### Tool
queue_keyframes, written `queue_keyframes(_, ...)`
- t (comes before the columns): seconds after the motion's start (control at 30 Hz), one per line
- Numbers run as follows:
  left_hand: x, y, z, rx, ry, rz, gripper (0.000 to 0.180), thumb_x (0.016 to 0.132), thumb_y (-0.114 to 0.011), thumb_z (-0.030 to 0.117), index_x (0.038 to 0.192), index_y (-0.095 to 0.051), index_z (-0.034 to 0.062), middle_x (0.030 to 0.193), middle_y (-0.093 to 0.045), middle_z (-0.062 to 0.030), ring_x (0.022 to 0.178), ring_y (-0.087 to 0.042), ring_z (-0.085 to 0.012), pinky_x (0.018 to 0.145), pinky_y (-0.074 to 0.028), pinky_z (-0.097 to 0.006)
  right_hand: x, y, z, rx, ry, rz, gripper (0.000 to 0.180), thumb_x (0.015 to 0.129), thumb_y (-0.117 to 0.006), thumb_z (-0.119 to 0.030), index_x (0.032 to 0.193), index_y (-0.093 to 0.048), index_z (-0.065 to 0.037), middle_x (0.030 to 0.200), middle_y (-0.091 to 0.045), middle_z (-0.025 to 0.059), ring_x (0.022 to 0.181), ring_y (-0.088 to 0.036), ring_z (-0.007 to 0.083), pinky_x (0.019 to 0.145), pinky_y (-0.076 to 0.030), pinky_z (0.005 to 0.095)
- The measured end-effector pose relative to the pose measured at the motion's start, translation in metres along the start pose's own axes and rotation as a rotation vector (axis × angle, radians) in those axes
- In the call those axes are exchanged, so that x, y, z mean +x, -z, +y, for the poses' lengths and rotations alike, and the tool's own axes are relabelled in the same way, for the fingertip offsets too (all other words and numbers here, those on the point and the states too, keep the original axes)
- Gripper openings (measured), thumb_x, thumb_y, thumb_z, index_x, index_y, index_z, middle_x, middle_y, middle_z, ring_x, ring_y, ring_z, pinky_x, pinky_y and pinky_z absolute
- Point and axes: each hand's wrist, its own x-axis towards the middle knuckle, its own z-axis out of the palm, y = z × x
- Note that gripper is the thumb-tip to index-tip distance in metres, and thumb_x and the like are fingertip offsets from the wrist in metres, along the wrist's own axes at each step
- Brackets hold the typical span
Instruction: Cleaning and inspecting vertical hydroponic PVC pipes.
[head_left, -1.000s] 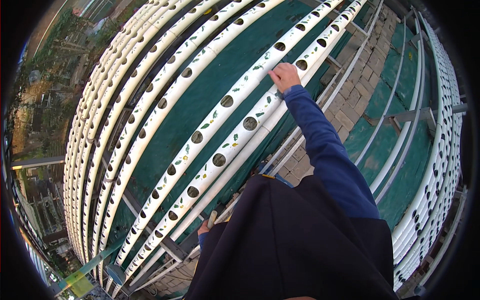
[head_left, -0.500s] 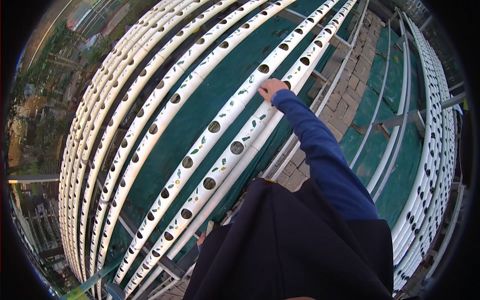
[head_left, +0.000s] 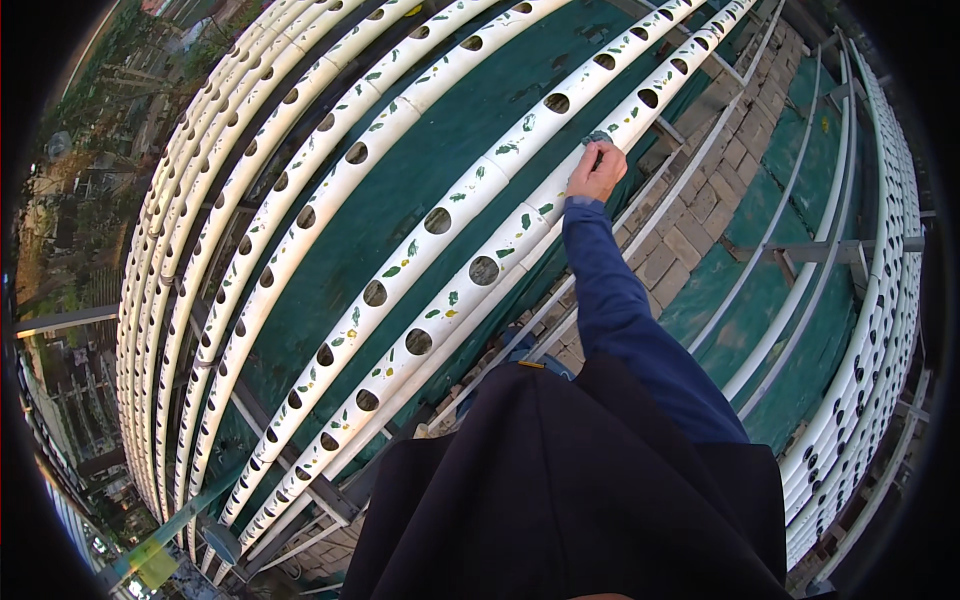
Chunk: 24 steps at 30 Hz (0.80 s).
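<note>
My right hand (head_left: 598,174), in a blue sleeve (head_left: 622,290), reaches over the nearest white pipe (head_left: 520,245). Its fingers are pinched together around a small dark-grey clump (head_left: 598,138) at the top of that pipe. What the clump is, and whether it sits in a hole, I cannot make out. Round dark holes run along the pipe, among them one hole (head_left: 484,270) nearer to me and another hole (head_left: 648,98) beyond the hand. Printed green leaf shapes lie between the holes. My left hand is out of view.
Alongside runs a second white pipe (head_left: 437,220) with the same holes, and several more pipes (head_left: 306,216) curve away at left. Green sheeting (head_left: 400,170) lies underneath. A brick path (head_left: 690,215) and metal rails (head_left: 735,270) are at right, with another rack of pipes (head_left: 865,340) beyond.
My right hand has shifted right, from between the two near pipes onto the nearest one. A dark clump now shows at its fingertips. My left hand has left the view.
</note>
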Motion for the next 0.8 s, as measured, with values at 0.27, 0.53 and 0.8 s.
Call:
queue_keyframes(0.27,0.025,-0.017,-0.008,0.101,-0.148,-0.041,0.036,0.076,-0.062,0.035,0.109,-0.064,0.0201,0.093,-0.066,-0.0162,0.092,-0.063,-0.0337,0.081,-0.048,-0.041,-0.136,0.0,-0.039,0.472,-1.039,0.187,0.026,0.093,-0.04,-0.014,0.115,-0.043,0.0,0.117,-0.047,0.0134,0.105,-0.048,0.0257,0.094,-0.039,0.0376)
queue_keyframes(0.53,0.03,-0.028,-0.012,0.058,-0.221,-0.007,0.037,0.076,-0.064,0.037,0.107,-0.063,0.0172,0.09,-0.066,-0.0181,0.09,-0.063,-0.0357,0.079,-0.049,-0.042,-0.014,-0.028,0.09,1.339,-1.238,0.074,0.046,0.093,-0.038,-0.044,0.106,-0.054,-0.003,0.098,-0.062,0.0141,0.092,-0.06,0.0326,0.082,-0.053,0.0475)
queue_keyframes(0.8,0.043,-0.026,0.024,-0.038,-0.207,0.107,0.042,0.078,-0.064,0.041,0.106,-0.061,0.0105,0.088,-0.065,-0.022,0.086,-0.063,-0.0386,0.074,-0.05,-0.046,-0.15,0.003,-0.048,1.639,-1.799,-0.357,0.038,0.092,-0.04,-0.039,0.106,-0.053,-0.006,0.09,-0.062,0.015,0.076,-0.063,0.0308,0.076,-0.053,0.0495)
